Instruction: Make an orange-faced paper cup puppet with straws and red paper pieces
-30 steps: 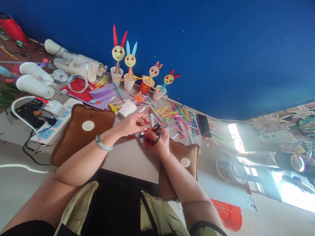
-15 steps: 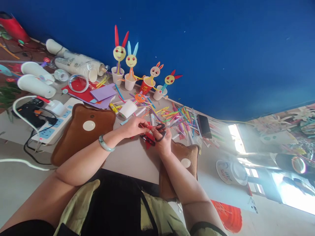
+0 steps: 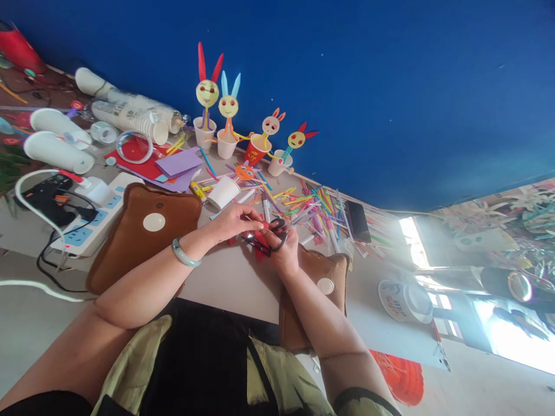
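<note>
My left hand (image 3: 236,222) is closed in a pinch on a small red piece (image 3: 263,225), perhaps paper or foam; the fingers cover much of it. Right beside it, my right hand (image 3: 285,251) grips scissors (image 3: 277,224) by their black handles, with the blades pointing away to the right. The right fingertips also meet the red piece. Under the hands, a black object (image 3: 256,242) lies on more red material on the table. A white paper cup (image 3: 224,192) with an orange animal face (image 3: 245,171) rests tipped over just beyond my left hand.
Several rabbit-faced figures in cups, one in a red cup (image 3: 255,151), stand along the blue wall. Colourful sticks (image 3: 316,202) and a phone (image 3: 359,221) lie to the right. Brown cushions (image 3: 143,242) flank the hands. A power strip (image 3: 97,222) with cables sits left.
The view has shifted slightly. Both hands stay close together over the table, the left fingers a little more extended, and the scissors remain in the right hand.
</note>
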Available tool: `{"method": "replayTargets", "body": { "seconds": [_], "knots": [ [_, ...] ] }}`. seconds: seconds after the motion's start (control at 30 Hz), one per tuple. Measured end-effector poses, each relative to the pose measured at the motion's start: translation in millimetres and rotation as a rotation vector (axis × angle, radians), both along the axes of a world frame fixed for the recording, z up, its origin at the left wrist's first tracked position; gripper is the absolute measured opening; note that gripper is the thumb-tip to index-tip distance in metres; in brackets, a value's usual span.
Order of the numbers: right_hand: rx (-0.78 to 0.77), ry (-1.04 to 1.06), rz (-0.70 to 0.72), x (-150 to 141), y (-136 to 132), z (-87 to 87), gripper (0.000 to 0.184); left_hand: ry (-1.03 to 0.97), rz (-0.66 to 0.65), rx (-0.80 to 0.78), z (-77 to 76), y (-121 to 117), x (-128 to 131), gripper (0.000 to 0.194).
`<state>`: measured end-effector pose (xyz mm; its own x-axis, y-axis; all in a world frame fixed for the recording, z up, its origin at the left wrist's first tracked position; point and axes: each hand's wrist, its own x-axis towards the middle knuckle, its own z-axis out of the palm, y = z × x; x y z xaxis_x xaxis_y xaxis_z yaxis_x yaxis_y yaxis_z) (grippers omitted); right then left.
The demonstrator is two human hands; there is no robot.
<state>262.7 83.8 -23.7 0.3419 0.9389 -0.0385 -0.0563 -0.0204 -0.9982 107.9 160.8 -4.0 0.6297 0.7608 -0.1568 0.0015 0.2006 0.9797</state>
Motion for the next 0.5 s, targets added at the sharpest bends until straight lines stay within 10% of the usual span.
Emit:
{"method": "replayTargets", "body": {
  "seconds": [0.5],
  "knots": [
    [-0.064, -0.244, 0.344, -1.0, -6.2, 2.8, 0.056, -0.157, 0.168, -0.082, 17.0, 5.1, -10.8, 0.017]
  ]
}}
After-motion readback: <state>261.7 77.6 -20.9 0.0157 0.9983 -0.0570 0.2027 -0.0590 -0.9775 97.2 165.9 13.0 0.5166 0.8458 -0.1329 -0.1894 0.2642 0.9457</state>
